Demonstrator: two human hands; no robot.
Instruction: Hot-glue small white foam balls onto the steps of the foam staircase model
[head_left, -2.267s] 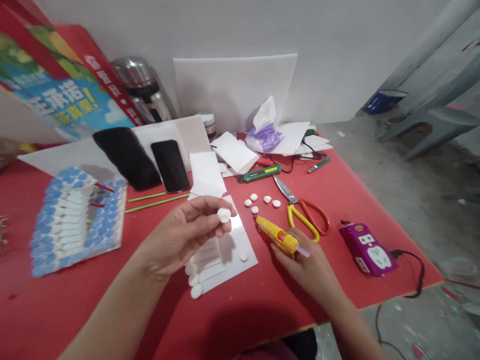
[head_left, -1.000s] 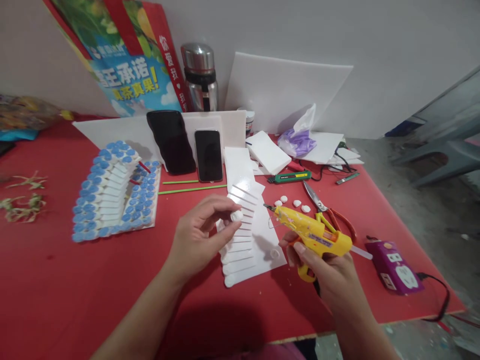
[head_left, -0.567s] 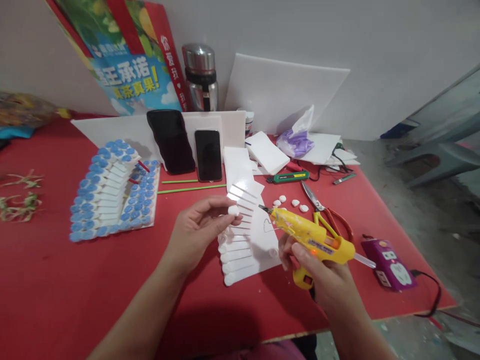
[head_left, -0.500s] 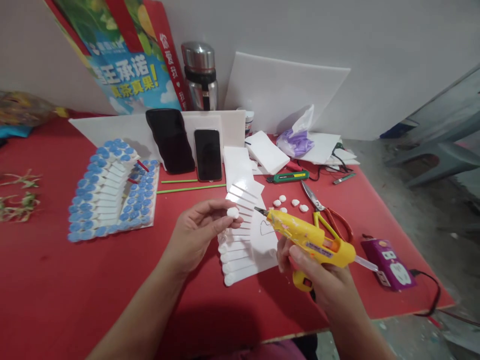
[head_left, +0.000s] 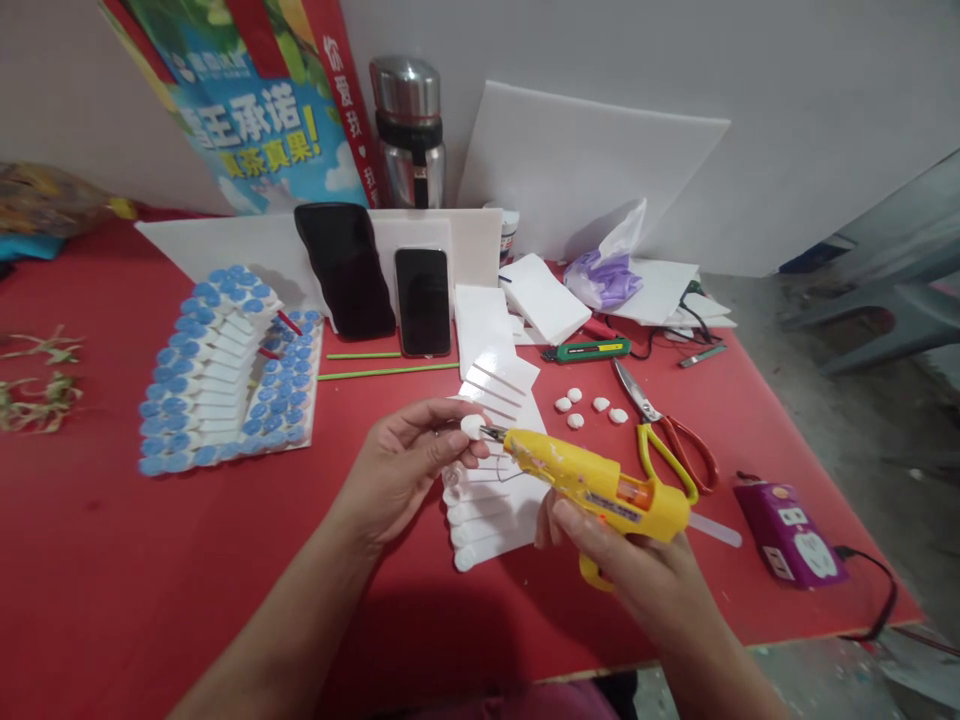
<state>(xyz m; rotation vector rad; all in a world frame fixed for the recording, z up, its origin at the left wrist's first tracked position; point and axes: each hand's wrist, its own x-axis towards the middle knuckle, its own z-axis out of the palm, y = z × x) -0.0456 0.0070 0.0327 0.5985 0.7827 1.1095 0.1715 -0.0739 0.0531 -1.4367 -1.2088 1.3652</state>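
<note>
Glue gun (head_left: 577, 474) points leftward in the curled right hand (head_left: 636, 570).

Pale wall (head_left: 600, 50) behind red table (head_left: 112, 570); grey floor (head_left: 832, 420), grey chair (head_left: 919, 312) right.

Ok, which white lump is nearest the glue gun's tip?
The white lump pinched in the left hand; five loose ones lie on the table by the scissors.

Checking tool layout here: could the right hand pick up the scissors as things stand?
Probably not at once: the right hand holds the yellow glue gun. Otherwise, the scissors lie close by, their red handle uncovered.
</note>
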